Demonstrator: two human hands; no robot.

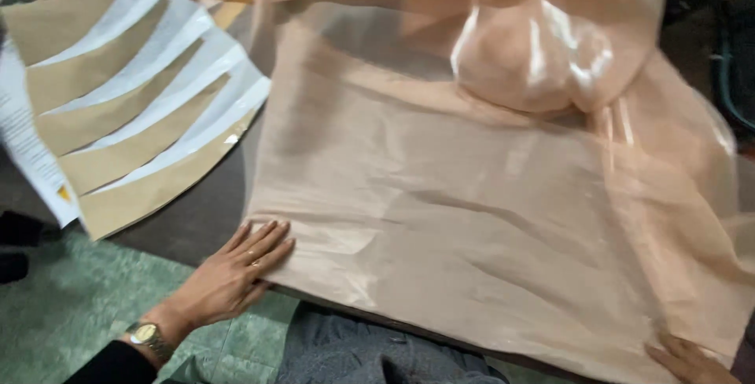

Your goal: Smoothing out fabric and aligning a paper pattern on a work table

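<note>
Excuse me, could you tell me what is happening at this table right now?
A person has a sheet of shiny peach fabric spread over a dark table. The left hand lies flat on the fabric's near left corner, and the right hand touches its near right edge. The far part is bunched up. A fan of brown and white paper pieces lies to the left.

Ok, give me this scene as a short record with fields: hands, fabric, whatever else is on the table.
left hand: flat, fingers spread, pressing the near left edge of the fabric
right hand: only partly in view, at the fabric's near right corner
fabric: shiny peach cloth spread over the table, bunched at the far side
paper pieces: tan and white strips fanned out at the left
table: dark surface
</note>
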